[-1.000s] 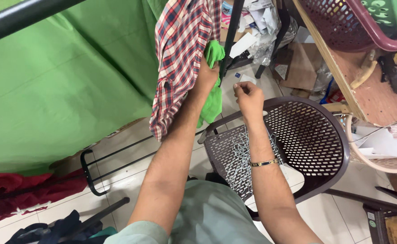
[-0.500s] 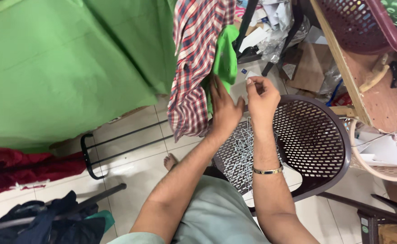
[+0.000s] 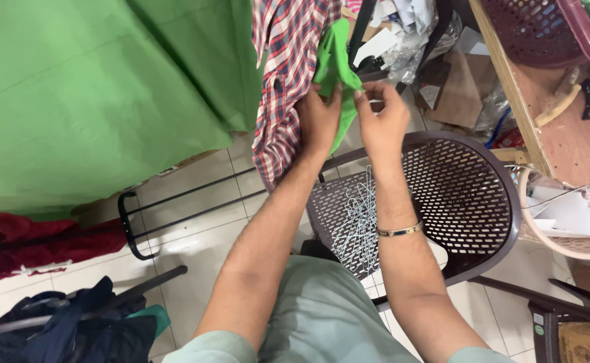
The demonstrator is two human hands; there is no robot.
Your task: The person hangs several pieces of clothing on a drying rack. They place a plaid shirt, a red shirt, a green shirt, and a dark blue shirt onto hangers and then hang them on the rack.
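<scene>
Both hands work at a small bright green garment (image 3: 334, 64) that hangs just beside a red, white and blue plaid shirt (image 3: 285, 81), up above the back edge of the brown perforated plastic chair (image 3: 469, 202). The left hand (image 3: 318, 121) lies against the green cloth and the plaid shirt's hem, fingers pressed together and curled into the fabric. The right hand (image 3: 382, 121), nearer the chair's backrest, pinches the green cloth's edge between thumb and forefinger; whether something small is also nipped there I cannot tell.

The green garment looks thin, soft and very light, so it should fold and slump wherever it is not supported, and slide easily off a smooth hold. Judging by how it drapes, a pinch at a seam or hem gives the surest hold, with the other hand steadying the body of the cloth. Nothing about it seems fragile.

On the chair's seat, below the hands, lies a tangled heap of thin white wire hangers (image 3: 361, 225)
</scene>
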